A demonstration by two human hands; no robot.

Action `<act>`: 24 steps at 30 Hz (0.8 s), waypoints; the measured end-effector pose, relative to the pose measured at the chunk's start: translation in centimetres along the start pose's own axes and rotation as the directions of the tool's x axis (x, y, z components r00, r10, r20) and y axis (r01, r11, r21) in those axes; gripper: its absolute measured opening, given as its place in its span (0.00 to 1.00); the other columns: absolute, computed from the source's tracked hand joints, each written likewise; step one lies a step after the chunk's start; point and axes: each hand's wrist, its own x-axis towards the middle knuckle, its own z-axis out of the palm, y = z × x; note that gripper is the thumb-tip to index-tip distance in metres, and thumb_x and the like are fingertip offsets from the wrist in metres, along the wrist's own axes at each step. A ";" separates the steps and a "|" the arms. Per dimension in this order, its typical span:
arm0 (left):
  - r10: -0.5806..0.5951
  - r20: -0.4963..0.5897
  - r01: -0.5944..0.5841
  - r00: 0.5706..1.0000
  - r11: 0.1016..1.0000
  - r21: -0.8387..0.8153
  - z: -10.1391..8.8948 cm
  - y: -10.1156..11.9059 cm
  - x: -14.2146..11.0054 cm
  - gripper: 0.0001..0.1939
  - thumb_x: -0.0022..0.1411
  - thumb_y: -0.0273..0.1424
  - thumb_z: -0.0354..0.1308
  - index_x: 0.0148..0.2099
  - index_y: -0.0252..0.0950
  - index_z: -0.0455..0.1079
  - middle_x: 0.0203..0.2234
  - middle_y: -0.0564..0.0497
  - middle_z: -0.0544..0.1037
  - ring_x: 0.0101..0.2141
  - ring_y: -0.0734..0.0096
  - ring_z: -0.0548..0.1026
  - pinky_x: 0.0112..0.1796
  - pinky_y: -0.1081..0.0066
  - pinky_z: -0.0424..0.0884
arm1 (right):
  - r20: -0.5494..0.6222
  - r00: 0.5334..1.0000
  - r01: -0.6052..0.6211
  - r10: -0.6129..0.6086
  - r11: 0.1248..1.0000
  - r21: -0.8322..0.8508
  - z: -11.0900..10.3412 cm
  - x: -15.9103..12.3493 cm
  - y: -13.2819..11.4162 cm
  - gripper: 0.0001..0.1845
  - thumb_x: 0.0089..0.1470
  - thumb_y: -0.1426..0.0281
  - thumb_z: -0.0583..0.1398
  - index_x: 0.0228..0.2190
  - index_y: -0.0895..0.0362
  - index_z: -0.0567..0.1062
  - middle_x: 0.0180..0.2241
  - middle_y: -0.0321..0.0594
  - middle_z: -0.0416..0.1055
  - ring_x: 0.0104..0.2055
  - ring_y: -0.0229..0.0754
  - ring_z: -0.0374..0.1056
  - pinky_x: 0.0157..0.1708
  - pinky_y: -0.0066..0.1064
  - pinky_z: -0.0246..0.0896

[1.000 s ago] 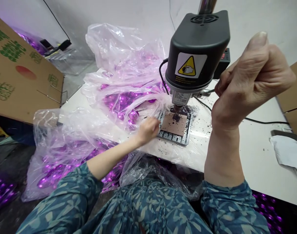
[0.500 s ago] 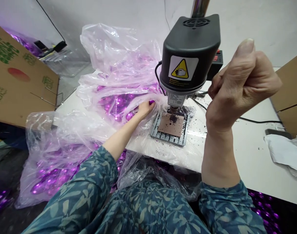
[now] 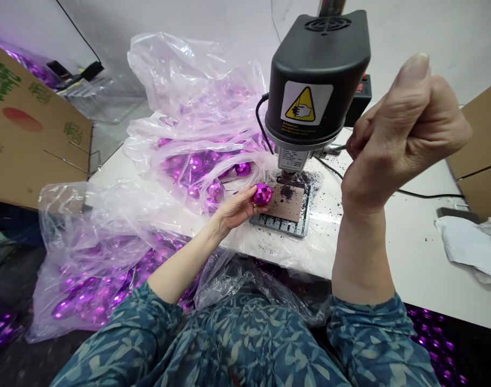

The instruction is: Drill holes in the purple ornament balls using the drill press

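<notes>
Between the thumb and fingers of my left hand (image 3: 235, 208) is a shiny purple faceted ball (image 3: 262, 194), like a disco-ball ornament. It is held at the left edge of a brown square board (image 3: 288, 207) on the slotted metal base (image 3: 278, 226) of a small drill press (image 3: 318, 75). Dark shavings (image 3: 288, 192) lie on the board under the drill head. My right hand (image 3: 402, 134) is raised at the right, closed in a fist round the press's lever (image 3: 334, 149); most of the lever is hidden in the fist.
An open plastic bag (image 3: 197, 113) of purple balls lies left of the press. Another filled bag (image 3: 88, 279) sits lower left. Cardboard boxes (image 3: 36, 123) flank both sides. White paper (image 3: 469, 244) and a black cable (image 3: 426, 200) lie on the right of the white table (image 3: 390, 252).
My left hand has come out of the bag with a purple ball and moved toward the press base. My right hand stays on the lever. The view has shifted slightly.
</notes>
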 end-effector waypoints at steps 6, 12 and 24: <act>-0.027 -0.014 0.026 1.000 0.999 -0.047 0.4 -0.7 0.4 0.21 0.72 0.50 0.66 0.56 0.41 0.78 0.53 0.40 0.86 0.53 0.49 0.86 0.49 0.51 0.86 | -0.037 0.998 0.047 -0.049 0.998 -0.041 0.2 -0.1 0.2 0.36 0.62 0.43 0.61 0.18 0.53 0.54 0.14 0.29 0.49 0.16 0.29 0.43 0.20 0.34 0.43; 0.174 -0.073 -0.154 0.982 0.963 0.222 0.4 -2.0 0.7 0.43 0.53 0.44 0.83 0.65 0.40 0.70 0.54 0.43 0.85 0.47 0.59 0.85 0.47 0.60 0.83 | -0.025 0.998 0.063 -0.063 0.998 0.002 -0.1 -0.4 -0.1 0.31 0.65 0.51 0.61 0.19 0.54 0.56 0.15 0.28 0.51 0.16 0.28 0.46 0.21 0.33 0.42; 0.297 0.050 -0.285 0.954 0.838 0.465 0.2 -3.3 3.9 0.38 0.59 0.47 0.78 0.65 0.35 0.74 0.53 0.41 0.85 0.49 0.55 0.84 0.54 0.58 0.80 | 0.067 0.998 0.025 -0.021 0.998 -0.059 -0.8 -0.7 -0.5 0.28 0.67 0.52 0.57 0.22 0.50 0.54 0.17 0.29 0.50 0.18 0.34 0.46 0.24 0.36 0.48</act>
